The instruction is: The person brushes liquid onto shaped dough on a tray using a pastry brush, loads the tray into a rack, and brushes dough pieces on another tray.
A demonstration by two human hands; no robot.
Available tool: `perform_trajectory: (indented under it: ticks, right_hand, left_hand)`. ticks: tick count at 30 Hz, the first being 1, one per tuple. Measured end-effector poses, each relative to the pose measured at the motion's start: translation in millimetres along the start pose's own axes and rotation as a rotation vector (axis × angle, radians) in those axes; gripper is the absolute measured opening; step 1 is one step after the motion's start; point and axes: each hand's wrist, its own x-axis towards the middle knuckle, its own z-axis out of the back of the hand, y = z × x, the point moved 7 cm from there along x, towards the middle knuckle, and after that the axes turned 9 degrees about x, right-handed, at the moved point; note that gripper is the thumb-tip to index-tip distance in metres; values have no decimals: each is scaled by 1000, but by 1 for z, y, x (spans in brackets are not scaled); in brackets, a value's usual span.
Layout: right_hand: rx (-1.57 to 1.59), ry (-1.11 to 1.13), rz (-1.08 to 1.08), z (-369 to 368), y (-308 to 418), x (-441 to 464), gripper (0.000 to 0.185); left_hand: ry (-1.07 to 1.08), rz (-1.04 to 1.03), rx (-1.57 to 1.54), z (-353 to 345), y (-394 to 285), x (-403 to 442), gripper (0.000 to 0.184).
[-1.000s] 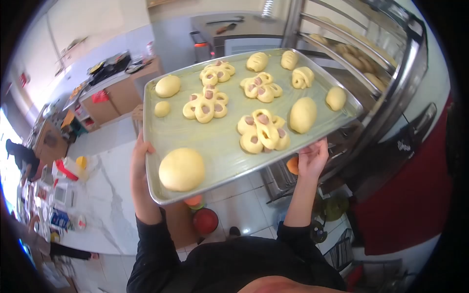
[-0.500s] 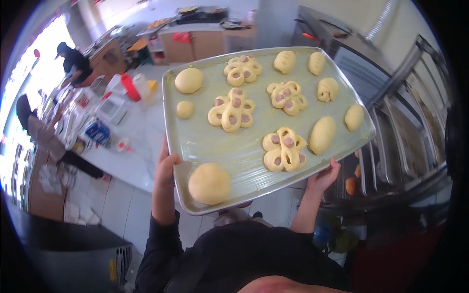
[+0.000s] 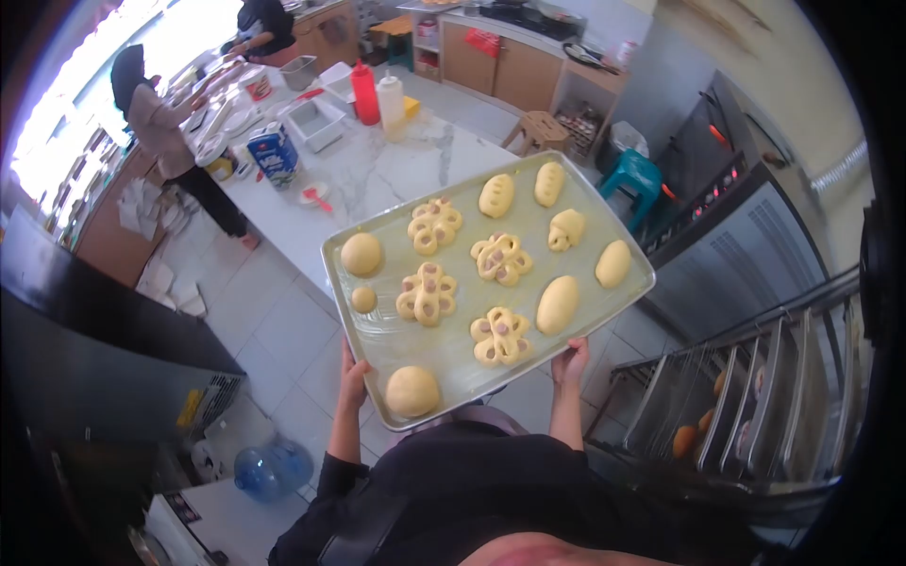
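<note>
Baking tray [image 3: 453, 363], between left fingers [image 3: 352, 377] and right fingers [image 3: 570, 360], both grasping its near rim; on it, dough pieces, including one large round dough ball [image 3: 412, 391] just beside left fingers; marble desk [image 3: 363, 179] beyond

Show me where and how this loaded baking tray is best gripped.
Take the baking tray by the rim at its two short sides, coming from outside, fingers under, thumbs over. It is wide and shallow, and dough pieces spread across it, so opposed holds should probably keep it steadiest.
</note>
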Motion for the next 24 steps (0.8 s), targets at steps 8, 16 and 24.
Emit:
perform_trajectory:
  ticks: [8,16,24]
  right_hand:
    - [-53,15,-275,26,-39,37,44]
    - [-138,241,-297,-14,-72,106,52]
    - [-253,213,-294,-77,-96,135,65]
  left_hand:
    - [-211,2,-36,17,59,-50,81]
    - [-271,-49,227,20,97,-28,83]
    - [-234,-9,571,-2,107,7,79]
